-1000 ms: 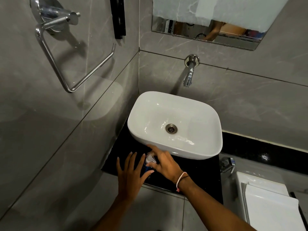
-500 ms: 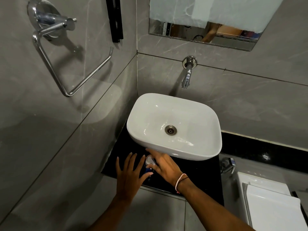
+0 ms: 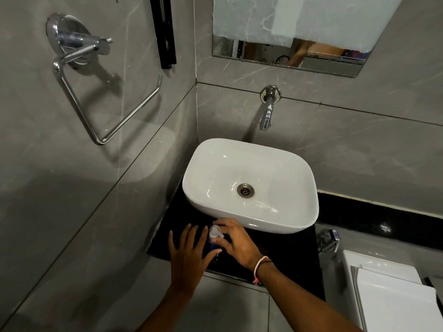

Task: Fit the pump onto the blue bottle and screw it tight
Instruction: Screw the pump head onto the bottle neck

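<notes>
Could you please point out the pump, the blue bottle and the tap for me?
pump (image 3: 215,231), head view, on its pale top.
blue bottle (image 3: 214,246), head view, on its visible shoulder.
tap (image 3: 266,116), head view, on its spout.

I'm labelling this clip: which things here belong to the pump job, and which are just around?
Job: pump, blue bottle, left hand, right hand.
Around: basin, tap, towel ring, mirror, black counter.

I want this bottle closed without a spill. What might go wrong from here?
The left hand is spread open beside the blue bottle, not gripping it, so the bottle may spin or tip as the right hand turns the pump. It also stands near the black counter front edge.
</notes>
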A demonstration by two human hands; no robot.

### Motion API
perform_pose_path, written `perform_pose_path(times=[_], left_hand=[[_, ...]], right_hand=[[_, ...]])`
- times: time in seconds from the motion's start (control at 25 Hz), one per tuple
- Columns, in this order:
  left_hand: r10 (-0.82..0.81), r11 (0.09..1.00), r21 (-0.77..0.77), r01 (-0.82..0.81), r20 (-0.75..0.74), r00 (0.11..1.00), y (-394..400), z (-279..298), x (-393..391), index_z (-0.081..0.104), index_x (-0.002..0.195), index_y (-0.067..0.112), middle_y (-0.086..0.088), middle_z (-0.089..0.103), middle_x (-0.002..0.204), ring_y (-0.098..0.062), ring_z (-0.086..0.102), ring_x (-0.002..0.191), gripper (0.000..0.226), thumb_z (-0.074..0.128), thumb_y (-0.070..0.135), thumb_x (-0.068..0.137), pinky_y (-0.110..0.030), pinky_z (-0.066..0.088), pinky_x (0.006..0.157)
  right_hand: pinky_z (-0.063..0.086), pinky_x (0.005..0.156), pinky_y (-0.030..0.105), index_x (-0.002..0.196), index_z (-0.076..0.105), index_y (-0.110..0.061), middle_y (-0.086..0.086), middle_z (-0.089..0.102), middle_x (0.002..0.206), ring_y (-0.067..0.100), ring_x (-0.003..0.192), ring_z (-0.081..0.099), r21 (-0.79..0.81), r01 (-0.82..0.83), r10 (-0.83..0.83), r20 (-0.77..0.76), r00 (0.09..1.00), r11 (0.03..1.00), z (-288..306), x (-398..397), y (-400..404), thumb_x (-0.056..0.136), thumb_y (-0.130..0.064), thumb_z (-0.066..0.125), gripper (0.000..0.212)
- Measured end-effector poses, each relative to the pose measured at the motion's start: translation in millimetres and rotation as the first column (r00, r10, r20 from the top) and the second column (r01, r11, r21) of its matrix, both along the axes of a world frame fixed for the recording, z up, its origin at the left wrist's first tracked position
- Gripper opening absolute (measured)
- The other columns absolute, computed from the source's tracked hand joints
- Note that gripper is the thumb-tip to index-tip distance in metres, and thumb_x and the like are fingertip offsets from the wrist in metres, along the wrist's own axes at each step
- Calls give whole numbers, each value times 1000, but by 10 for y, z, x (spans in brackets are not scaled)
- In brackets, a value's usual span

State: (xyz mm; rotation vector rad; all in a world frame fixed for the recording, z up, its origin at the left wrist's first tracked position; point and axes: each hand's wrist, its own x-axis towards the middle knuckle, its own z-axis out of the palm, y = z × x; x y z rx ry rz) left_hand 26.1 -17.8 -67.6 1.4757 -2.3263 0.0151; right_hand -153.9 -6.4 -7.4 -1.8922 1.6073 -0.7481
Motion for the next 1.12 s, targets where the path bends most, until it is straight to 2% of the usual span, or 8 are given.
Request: perform_pose_path(times=[0.2, 0.28, 0.44, 0.64, 0.8, 0.92, 1.04, 1.12], left_hand=[[-9, 1000, -25, 9, -13, 1000, -17, 18, 9, 69, 125, 18, -10, 70, 123, -32, 61, 122, 71, 52, 74, 85, -67, 36, 108], [-14, 999, -29, 13, -19, 1000, -8, 32, -1, 69, 124, 17, -8, 71, 122, -31, 62, 121, 69, 52, 71, 85, -68, 36, 106], [10, 1000, 6, -9, -65, 998, 28, -12, -14, 68, 126, 19, -6, 72, 120, -30, 63, 120, 69, 53, 71, 84, -68, 35, 107], [14, 1000, 9, -13, -80, 997, 33, -25, -41, 68, 126, 20, -7, 72, 118, -30, 64, 117, 72, 52, 76, 83, -65, 39, 106], [26, 999, 29, -24, -60, 998, 30, -38, -27, 68, 127, 22, -7, 72, 118, -30, 63, 118, 73, 47, 78, 85, -65, 37, 107], [35, 998, 51, -33, -45, 998, 43, -44, -33, 67, 129, 24, -5, 72, 120, -29, 63, 119, 74, 47, 79, 83, -64, 37, 107], [48, 998, 41, -46, -68, 996, 44, -11, -36, 68, 127, 24, -5, 72, 118, -29, 63, 118, 72, 50, 77, 82, -64, 38, 107], [55, 998, 31, -52, -90, 994, 47, -3, -49, 70, 124, 22, -3, 74, 113, -28, 65, 115, 71, 52, 76, 83, -63, 37, 107]], right_hand=[[45, 108, 31, 117, 70, -15, 1, 69, 127, 16, 127, 53, -61, 21, -24, -44, 999, 998, 25, 32, 33, 91, -33, 70, 32], [46, 108, 34, 131, 62, -18, 2, 64, 134, 15, 127, 54, 13, 44, -43, -22, 999, 999, 52, -34, 61, 86, -38, 75, 51], [47, 103, 19, 150, 38, -28, -6, 55, 140, 3, 118, 56, 81, 1, -12, 131, 991, 997, 179, -171, 154, 82, -32, 81, 81], [55, 86, 37, 130, 61, -27, 3, 68, 114, 21, 102, 64, 17, -294, 287, -286, 914, 956, 576, -154, -51, 88, -13, 69, 45], [53, 67, 37, 104, 70, -23, 5, 73, 95, 29, 84, 68, 66, -247, 250, -444, 860, 967, 704, -31, -154, 79, -43, 75, 32], [51, 64, 37, 93, 64, -19, 8, 74, 86, 33, 78, 68, 16, -107, 98, -555, 826, 994, 616, 118, -180, 78, -63, 67, 47], [57, 68, 36, 116, 61, -26, 2, 74, 87, 24, 79, 69, 42, -22, 37, -409, 912, 999, 587, 59, -133, 71, -68, 69, 62], [58, 72, 28, 126, 60, -26, -2, 71, 91, 17, 79, 68, 157, 37, -19, -115, 993, 987, 469, -76, -22, 72, -54, 80, 64]])
